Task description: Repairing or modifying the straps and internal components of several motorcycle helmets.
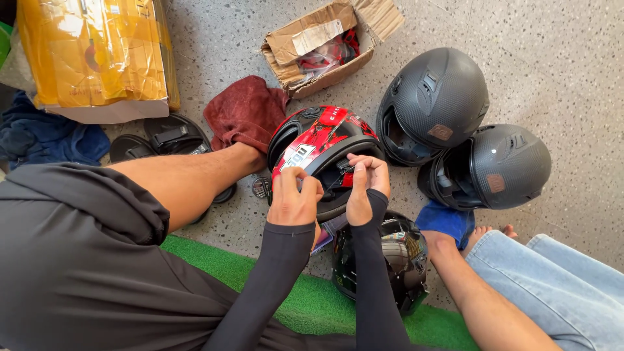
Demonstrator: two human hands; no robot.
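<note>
The red-and-black full-face helmet (pixel 320 146) lay on the speckled floor (pixel 559 52) against the person's bare shin, its opening turned toward them. The left hand (pixel 294 198) was closed with its fingertips pinched on something small at the helmet's lower rim; the right hand (pixel 366 185) pinched the same edge just beside it, near what looked like a visor mount or trim piece, too small to name. Nothing braced the rounded shell, so a hard tug could probably have rolled it or made the little part slip from the fingers and drop out of sight. Just beneath the forearms sat a glossy black helmet (pixel 390 260) on the green mat (pixel 305 299), close enough to be knocked. Two matte grey helmets (pixel 434 97) (pixel 500 166) stood nearby to the right, touching each other. Another person's arm held a blue cloth (pixel 445 221). A dark red rag (pixel 246 110) and an open cardboard box (pixel 325 45) lay beyond.
</note>
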